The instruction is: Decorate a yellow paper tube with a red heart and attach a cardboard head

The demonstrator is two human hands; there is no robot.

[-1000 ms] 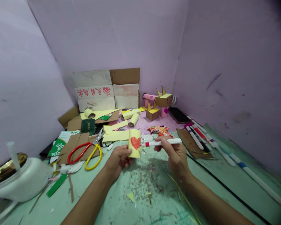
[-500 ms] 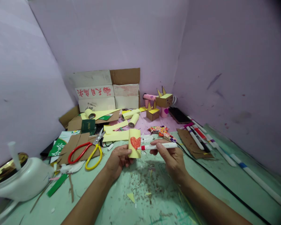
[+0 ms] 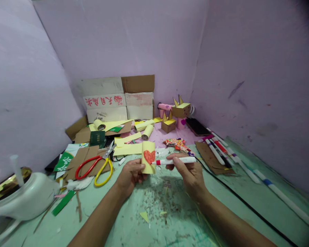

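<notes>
A pale yellow paper tube point(image 3: 147, 148) stands upright in my left hand point(image 3: 131, 173), pinched at its lower left side. On its front is a red heart point(image 3: 149, 157), filled in with colour. My right hand point(image 3: 189, 171) grips a white marker point(image 3: 176, 160) with a red band near the tip. The marker lies nearly level, its tip at the lower right edge of the heart. Whether the tip presses on the paper I cannot tell. Fingers of both hands are partly hidden behind what they hold.
Scissors point(image 3: 103, 164) with red and yellow handles lie left of my hands on cardboard. Several markers point(image 3: 221, 151) and a black cable point(image 3: 242, 199) are at the right. Behind stand small eared cardboard boxes point(image 3: 168, 125), more yellow tubes point(image 3: 147, 131) and a phone point(image 3: 197, 127). A white pot point(image 3: 31, 195) is at the left.
The marker and my right hand have shifted very slightly to the right. The tube stays in my left hand; otherwise the scene looks the same.
</notes>
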